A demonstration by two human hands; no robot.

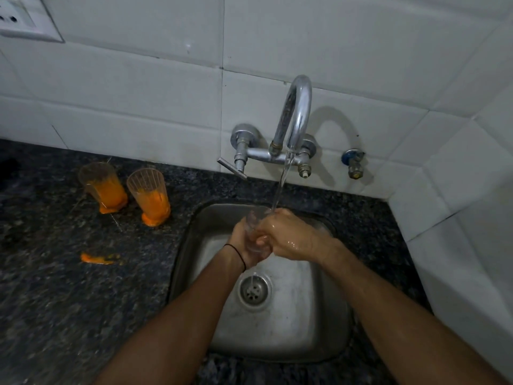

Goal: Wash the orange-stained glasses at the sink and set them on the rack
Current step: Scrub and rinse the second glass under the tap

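Note:
Over the steel sink (pixel 327 337) I hold a clear glass (pixel 253 221) under water running from the chrome tap (pixel 297 112). My left hand (pixel 244 245) grips the glass from the left and below. My right hand (pixel 288 234) is wet and wraps round its right side, with the stream landing by the rim and knuckles. Two more glasses stand on the dark granite counter to the left, both coated with orange residue: one further back (pixel 101 187) and one nearer the sink (pixel 150 197). No rack is in view.
An orange smear (pixel 97 258) lies on the counter (pixel 55 301) left of the sink. The drain (pixel 254 291) sits in the basin below my hands. White tiled walls close in behind and on the right, with a small valve (pixel 354 163) and a wall socket (pixel 25 20).

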